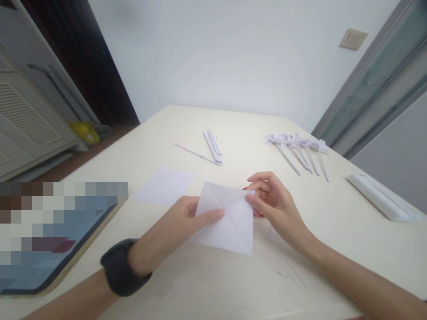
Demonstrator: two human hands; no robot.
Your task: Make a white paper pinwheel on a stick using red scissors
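Over the middle of the cream-coloured table (333,231), both hands meet on one creased square sheet of white paper (227,220), lifted a little off the surface and turned like a diamond. Fold lines cross it from corner to corner. The left hand (182,222) takes the left corner, thumb laid flat on top near the centre crease and the fingers tucked behind, so it pinches the sheet from both faces; that grip looks meant to keep the paper steady and taut. The right hand (271,202) nips the right corner between thumb and forefinger, the other fingers loosely curled above it, and something small and red shows just under them, too little of it to name. A black band (122,266) wraps the left wrist.

Now the count. One more flat white paper square (165,186) lies just behind the left hand, well within reach. Farther back, a small cluster of thin rolled white paper sticks (211,149) lies loose: one long one apart, and three or so bunched together. To the right of those, a row of white paper pinwheels on sticks (300,149) is laid side by side, about five, heads overlapping so the exact number is hard to call. One long white plastic object (380,195) rests by the right edge, and one tablet (50,249) sits at the near left, screen blurred.
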